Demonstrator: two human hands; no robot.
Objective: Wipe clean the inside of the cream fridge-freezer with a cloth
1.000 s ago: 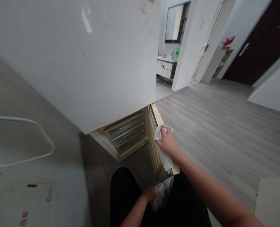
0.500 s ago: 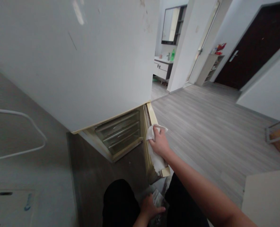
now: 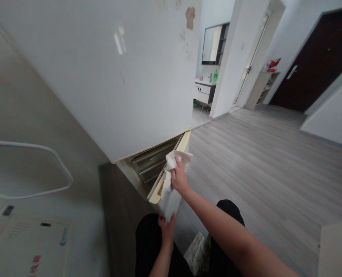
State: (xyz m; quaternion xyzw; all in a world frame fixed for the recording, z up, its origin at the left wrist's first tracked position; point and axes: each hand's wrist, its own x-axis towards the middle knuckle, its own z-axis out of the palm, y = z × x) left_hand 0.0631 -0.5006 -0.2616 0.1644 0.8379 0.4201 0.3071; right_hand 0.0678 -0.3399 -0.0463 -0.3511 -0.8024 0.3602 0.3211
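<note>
Our right fingers (image 3: 175, 169) are clamped on a white cloth (image 3: 173, 161), pressing it to the yellowed edge of the lower fridge door (image 3: 166, 192) for wiping; our left hand (image 3: 166, 229), below them, pinches the door's bottom corner, steadying it.

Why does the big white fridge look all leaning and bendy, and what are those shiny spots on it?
In the head view, the wide lens tilts and bends the fridge door and floor; the shiny spots are lamp glare; the right hand with the cloth looks slightly soft, the far mirror small but readable.
</note>
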